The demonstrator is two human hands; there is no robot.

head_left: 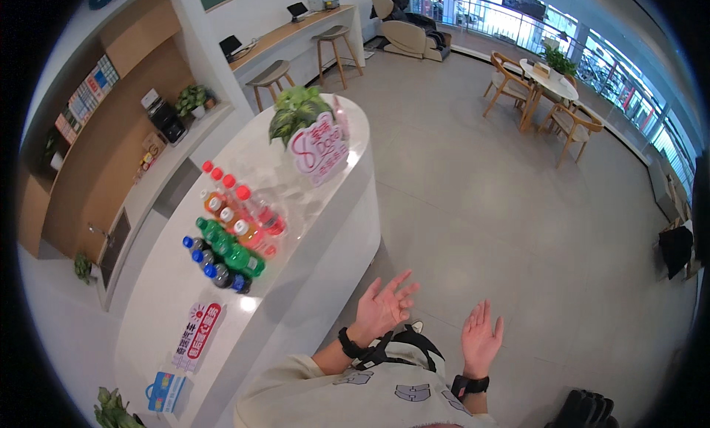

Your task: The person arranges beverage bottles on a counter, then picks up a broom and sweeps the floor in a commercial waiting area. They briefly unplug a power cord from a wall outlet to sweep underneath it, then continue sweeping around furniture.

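Observation:
My left hand (pixel 384 305) is held palm up in front of my body, fingers apart and slightly curled, with nothing in it. My right hand (pixel 482 338) is raised beside it, palm up and fingers stretched out, also holding nothing. Both wrists wear black bands. To the left stands a white curved counter (pixel 296 243), apart from my hands. Grouped in rows on it are bottles with red caps (pixel 270 219), bottles of orange drink with white caps (pixel 248 232), green bottles (pixel 235 256) and dark bottles with blue caps (pixel 225 276).
On the counter also stand a potted plant (pixel 296 113), a pink-and-white sign (pixel 319 148), a flat printed sign (pixel 198 335) and a blue card (pixel 166 392). Farther off are stools (pixel 271 74), a massage chair (pixel 410 37) and a round table (pixel 558 85) with wooden chairs (pixel 573 126).

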